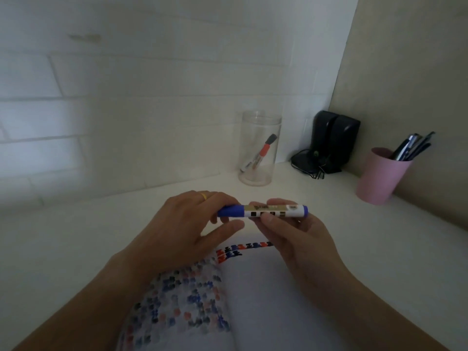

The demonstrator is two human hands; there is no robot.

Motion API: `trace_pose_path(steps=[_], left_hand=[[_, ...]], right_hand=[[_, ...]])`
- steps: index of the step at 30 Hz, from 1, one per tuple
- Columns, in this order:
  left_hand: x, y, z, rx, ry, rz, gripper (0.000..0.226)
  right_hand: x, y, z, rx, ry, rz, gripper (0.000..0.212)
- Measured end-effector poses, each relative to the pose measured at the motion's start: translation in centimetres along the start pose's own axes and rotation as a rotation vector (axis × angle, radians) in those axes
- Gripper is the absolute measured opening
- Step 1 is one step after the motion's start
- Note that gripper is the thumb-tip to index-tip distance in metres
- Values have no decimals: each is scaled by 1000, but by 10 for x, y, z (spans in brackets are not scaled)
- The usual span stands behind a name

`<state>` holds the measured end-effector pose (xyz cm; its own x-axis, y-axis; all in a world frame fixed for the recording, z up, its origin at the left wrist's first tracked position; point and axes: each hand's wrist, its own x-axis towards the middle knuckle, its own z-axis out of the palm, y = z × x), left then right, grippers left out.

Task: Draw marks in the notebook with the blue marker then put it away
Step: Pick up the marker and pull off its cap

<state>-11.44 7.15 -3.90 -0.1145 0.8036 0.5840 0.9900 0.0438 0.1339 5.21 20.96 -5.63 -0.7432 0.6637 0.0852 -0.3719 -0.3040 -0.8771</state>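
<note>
I hold the blue marker [263,211] level above the open notebook [253,295]. My right hand [293,234] grips its white labelled barrel. My left hand [187,224], with a yellow ring, closes its fingers on the blue cap at the marker's left end. The cap sits on the marker. On the notebook's right page, rows of blue and red marks [240,249] run near the top edge. Many coloured marks show through its left page.
A clear jar [259,148] stands by the back wall with a red marker [255,154] leaning inside. Right of it are two black speakers [334,140] with cables. A pink cup [379,177] of pens stands at the right wall. The desk is white.
</note>
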Motion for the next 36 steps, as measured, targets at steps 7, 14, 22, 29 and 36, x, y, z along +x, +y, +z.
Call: trace_pose_path(steps=[7,14,22,29,36], left_hand=[[2,4,9,33,25,79,36],[3,13,12,30,-49,69,33],[4,24,5,-203,-162,43,34],[-4,1,-12,-220,-46,29,54],[-6,-18,2,-129,-56,-114,48]], right_hand=[[-2,4,6,-26,-30,46,39],[-4,7,7,-233,-2,-100,45],[-4,4,7,-238,-29,-138,41],[10,-24,-15,33,124,-160,17],[10,-18,-34,-90,69,-175,16]])
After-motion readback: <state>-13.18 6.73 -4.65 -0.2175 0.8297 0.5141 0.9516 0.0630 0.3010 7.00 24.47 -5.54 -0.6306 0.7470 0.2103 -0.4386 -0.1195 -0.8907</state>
